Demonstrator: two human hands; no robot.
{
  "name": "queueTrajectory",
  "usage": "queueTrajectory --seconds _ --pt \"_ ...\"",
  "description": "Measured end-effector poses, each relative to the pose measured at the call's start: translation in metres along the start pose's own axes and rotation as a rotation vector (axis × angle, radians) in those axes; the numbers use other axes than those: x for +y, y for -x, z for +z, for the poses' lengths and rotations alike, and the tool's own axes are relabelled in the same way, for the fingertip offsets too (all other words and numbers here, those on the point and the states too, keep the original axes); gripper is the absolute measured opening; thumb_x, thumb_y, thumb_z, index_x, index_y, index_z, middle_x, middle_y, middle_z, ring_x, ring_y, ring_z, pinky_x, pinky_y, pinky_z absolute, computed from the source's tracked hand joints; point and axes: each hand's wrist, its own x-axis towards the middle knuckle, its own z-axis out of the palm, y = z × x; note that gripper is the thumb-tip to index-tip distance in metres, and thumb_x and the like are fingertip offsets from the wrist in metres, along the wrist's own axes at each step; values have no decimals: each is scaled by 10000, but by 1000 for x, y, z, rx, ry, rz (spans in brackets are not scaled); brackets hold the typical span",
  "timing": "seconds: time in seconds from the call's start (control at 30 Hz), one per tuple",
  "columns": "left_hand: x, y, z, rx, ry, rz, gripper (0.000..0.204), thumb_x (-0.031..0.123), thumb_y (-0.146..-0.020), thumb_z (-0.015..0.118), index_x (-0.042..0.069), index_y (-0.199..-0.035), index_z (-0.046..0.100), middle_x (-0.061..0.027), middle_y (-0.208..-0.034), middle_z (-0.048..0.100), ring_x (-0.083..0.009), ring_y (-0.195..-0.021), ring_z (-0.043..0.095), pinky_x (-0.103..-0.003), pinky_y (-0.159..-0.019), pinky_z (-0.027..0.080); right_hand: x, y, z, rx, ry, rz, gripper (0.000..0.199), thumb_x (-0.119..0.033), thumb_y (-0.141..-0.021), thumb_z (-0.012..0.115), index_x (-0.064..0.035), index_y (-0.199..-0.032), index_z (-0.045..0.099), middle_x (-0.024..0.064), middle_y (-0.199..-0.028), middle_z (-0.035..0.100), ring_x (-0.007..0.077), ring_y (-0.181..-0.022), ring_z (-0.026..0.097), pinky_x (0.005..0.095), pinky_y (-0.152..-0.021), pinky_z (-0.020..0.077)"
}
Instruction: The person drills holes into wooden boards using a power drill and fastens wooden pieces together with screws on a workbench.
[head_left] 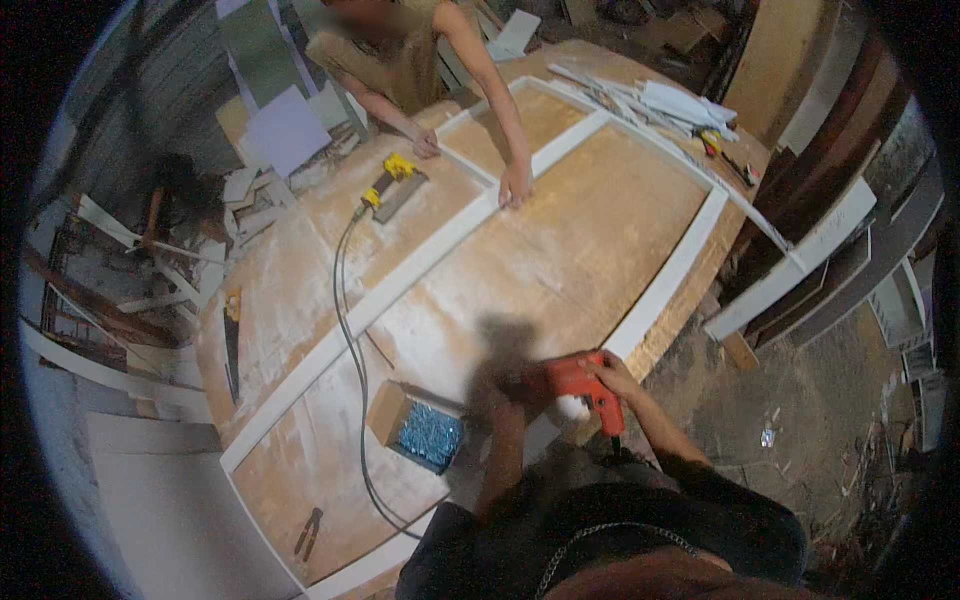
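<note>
A worker's right hand (614,375) was clasped over the rear of a red drill (575,376) near the close edge of a dusty bench (285,315). The drill's long axis ran crosswise, its nose toward the left hand (513,388) and its grip hanging toward the worker's body. The left hand sat in shadow by that nose; whether its fingers were closed on anything could not be told. Beyond the drill lay a white frame (415,273), its right-hand rail ending just past the tool.

To the left, and nearer the left hand, an open cardboard box (386,414) held a heap of small bluish metal fasteners (430,432). A black cable (347,300) curved past it to a yellow power tool (393,182). Pincers (309,533) and a handsaw (232,345) lay farther left. Across the bench, a co-worker (405,75) leaned in, one hand on a frame joint.
</note>
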Motion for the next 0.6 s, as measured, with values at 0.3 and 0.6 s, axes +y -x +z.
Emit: queueTrajectory --seconds 0.3,0.6 --pt "-13 -26 23 -106 -109 -26 282 281 -892 430 52 -952 583 -97 -967 599 -255 -862 561 -414 -843 450 19 8 -4 50 -29 -42 402 -303 -804 665 -2 -1028 520 64 -868 596 122 -770 564 272 -670 471" --pt "-50 -49 10 -144 303 -236 302 271 -911 363 75 -890 592 -81 -899 613 -249 -848 564 -396 -828 455 14 34 -14 -92 -265 197 600 -422 -805 634 12 -1189 478 92 -1021 594 150 -839 590 276 -707 495"
